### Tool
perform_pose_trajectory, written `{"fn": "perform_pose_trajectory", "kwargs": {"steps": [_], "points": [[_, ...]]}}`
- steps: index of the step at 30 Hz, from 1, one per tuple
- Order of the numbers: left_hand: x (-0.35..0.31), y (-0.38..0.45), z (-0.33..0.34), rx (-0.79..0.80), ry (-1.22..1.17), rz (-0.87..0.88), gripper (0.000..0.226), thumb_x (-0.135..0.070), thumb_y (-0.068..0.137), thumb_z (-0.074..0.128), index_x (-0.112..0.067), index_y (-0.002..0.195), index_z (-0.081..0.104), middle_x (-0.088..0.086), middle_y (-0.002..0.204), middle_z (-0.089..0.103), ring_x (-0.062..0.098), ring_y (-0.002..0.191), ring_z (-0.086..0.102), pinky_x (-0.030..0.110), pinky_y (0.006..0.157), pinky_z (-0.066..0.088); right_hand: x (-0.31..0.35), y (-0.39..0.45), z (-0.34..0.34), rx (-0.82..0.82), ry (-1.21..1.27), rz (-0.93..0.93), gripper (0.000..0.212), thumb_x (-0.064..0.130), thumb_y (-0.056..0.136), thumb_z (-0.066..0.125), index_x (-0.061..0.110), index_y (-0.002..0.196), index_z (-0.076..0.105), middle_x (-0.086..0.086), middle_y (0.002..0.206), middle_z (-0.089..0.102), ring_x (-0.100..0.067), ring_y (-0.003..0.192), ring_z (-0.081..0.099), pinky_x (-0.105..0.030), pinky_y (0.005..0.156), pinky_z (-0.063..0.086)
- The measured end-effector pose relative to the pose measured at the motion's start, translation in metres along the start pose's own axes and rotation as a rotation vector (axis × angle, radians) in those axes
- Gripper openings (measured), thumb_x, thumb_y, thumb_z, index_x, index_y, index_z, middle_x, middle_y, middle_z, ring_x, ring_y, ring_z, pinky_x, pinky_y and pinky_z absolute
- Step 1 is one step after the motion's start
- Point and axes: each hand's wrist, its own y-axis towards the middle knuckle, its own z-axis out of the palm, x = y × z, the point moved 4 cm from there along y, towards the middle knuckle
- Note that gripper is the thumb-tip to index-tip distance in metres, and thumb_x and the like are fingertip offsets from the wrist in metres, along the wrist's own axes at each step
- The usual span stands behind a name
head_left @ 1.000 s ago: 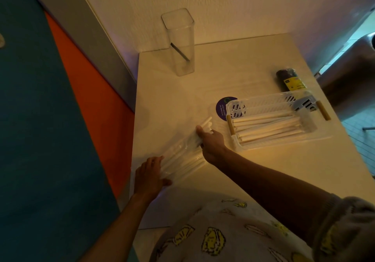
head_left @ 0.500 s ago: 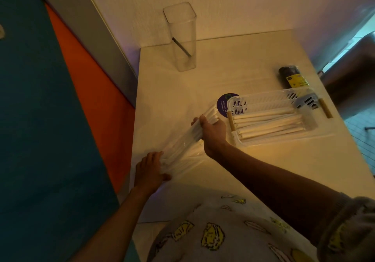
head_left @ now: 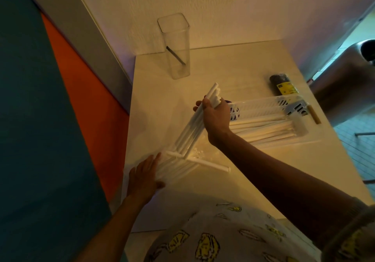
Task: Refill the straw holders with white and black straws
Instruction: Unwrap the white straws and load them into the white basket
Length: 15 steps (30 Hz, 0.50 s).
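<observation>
My right hand (head_left: 216, 119) grips a bunch of white straws (head_left: 192, 125) near their upper ends, lifted at a slant out of a clear plastic bag (head_left: 174, 166). My left hand (head_left: 144, 177) lies on the bag's lower end with straight fingers, pressing it to the table. One loose white straw (head_left: 209, 164) lies across the table by the bag's mouth. A white slotted tray (head_left: 269, 111) to the right holds several white straws (head_left: 274, 129). A tall clear square holder (head_left: 176, 46) stands at the back with one black straw (head_left: 176, 55) inside.
A dark pack of black straws with a yellow label (head_left: 283, 85) lies behind the tray. The white table (head_left: 233, 64) meets a wall at the back, and its left edge borders an orange and teal panel. A purple round sticker (head_left: 229, 102) peeks out beside my right hand.
My right hand has raised the bunch of white straws up and out of the bag toward the tray. A single straw has dropped out onto the table. My left hand stays on the bag.
</observation>
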Motion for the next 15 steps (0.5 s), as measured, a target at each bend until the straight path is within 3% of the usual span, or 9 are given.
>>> {"fn": "perform_pose_trajectory", "kwargs": {"steps": [3,8,11,15], "points": [[-0.004,-0.004,-0.002,-0.025,-0.046,-0.016,0.121,-0.051,0.075,0.074,-0.034,0.149,-0.020,0.000,0.162,0.002,0.025,0.147,0.012,0.053,0.116,0.018,0.008,0.001,-0.002,0.014,-0.032,-0.043,0.005,0.016,0.099,0.055,0.021,0.099,0.054,-0.002,0.092,0.071,-0.019,0.085,0.072,-0.045,0.083,0.059],[-0.011,-0.006,-0.007,-0.022,-0.018,0.034,0.128,-0.052,0.074,0.075,-0.035,0.144,-0.031,-0.003,0.162,-0.010,0.021,0.149,-0.004,0.050,0.119,0.004,0.013,0.002,-0.008,-0.010,-0.064,-0.075,0.013,0.016,0.100,0.055,0.014,0.113,0.056,-0.002,0.095,0.071,-0.019,0.084,0.072,-0.042,0.081,0.060],[-0.020,-0.006,-0.010,-0.038,-0.043,0.116,0.129,-0.048,0.072,0.077,-0.039,0.143,-0.030,-0.009,0.160,-0.015,0.015,0.148,-0.010,0.047,0.120,-0.001,0.023,0.004,-0.011,-0.022,-0.070,-0.070,0.030,0.016,0.100,0.053,0.007,0.129,0.052,-0.005,0.100,0.071,-0.020,0.087,0.071,-0.040,0.080,0.059],[-0.033,-0.004,-0.009,-0.087,0.038,0.277,0.120,-0.053,0.075,0.072,-0.036,0.148,-0.022,-0.011,0.160,-0.012,0.013,0.148,-0.008,0.043,0.120,0.000,0.042,0.008,-0.013,-0.007,-0.014,-0.080,0.030,0.015,0.101,0.052,0.006,0.130,0.051,-0.007,0.100,0.071,-0.022,0.089,0.071,-0.041,0.081,0.059]]}}
